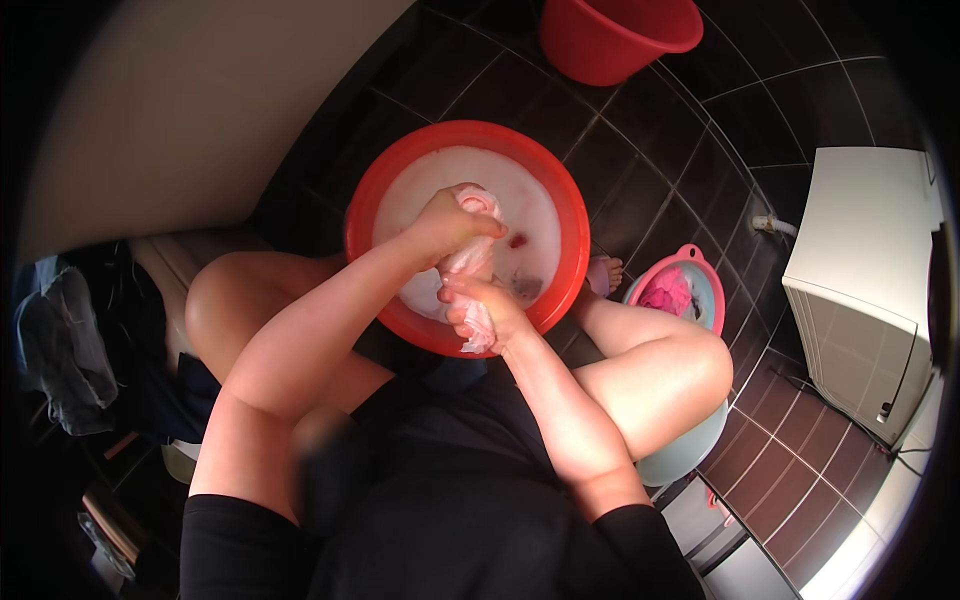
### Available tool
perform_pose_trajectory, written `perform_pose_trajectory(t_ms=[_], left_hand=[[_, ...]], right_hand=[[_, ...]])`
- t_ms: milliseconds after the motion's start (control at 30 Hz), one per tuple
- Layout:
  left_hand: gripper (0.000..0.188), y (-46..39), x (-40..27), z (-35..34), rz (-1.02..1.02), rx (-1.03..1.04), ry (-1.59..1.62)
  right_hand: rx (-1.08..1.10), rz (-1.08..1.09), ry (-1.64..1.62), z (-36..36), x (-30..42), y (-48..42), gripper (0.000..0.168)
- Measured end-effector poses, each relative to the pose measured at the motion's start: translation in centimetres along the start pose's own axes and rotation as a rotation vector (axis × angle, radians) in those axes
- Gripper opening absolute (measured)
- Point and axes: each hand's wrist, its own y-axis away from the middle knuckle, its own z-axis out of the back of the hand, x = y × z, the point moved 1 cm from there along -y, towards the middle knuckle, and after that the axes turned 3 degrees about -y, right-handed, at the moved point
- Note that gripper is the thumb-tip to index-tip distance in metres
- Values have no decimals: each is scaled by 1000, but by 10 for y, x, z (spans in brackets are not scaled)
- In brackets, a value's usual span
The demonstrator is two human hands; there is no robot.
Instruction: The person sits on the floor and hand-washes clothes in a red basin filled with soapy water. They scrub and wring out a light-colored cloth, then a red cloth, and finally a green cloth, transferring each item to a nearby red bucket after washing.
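Observation:
A wet, light pink cloth [471, 259] is bunched and twisted between my two hands, above a wide red plastic basin [574, 240]. My left hand [454, 225] grips its upper part, with one end bulging out past the thumb. Closer to my body, my right hand [484, 311] is closed round the lower part, and a loose end hangs below the fingers. Whitish, sudsy water [525, 187] fills much of the basin. A small dark red patch and a greyish patch show in the water to the right of the cloth.
A red bucket [592, 45] stands on dark floor tiles beyond the basin. Right of my knee is a pink-rimmed basin [720, 296] holding bright pink fabric [666, 292]. A white appliance [862, 217] stands at the right. Jeans-like fabric [67, 337] hangs at the left.

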Motion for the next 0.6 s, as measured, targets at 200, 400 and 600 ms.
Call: perform_pose_trajectory(t_ms=[200,400,600], left_hand=[[41,-17,22,-11,-149,-164,-255],[36,-19,28,-23,-193,-256,-550],[41,-23,35,-31,-183,-309,-799]], right_hand=[[-106,158,109,10,-15,-25,25],[-228,168,292,24,-27,-47,20],[-340,497,110,19,-47,-79,30]])
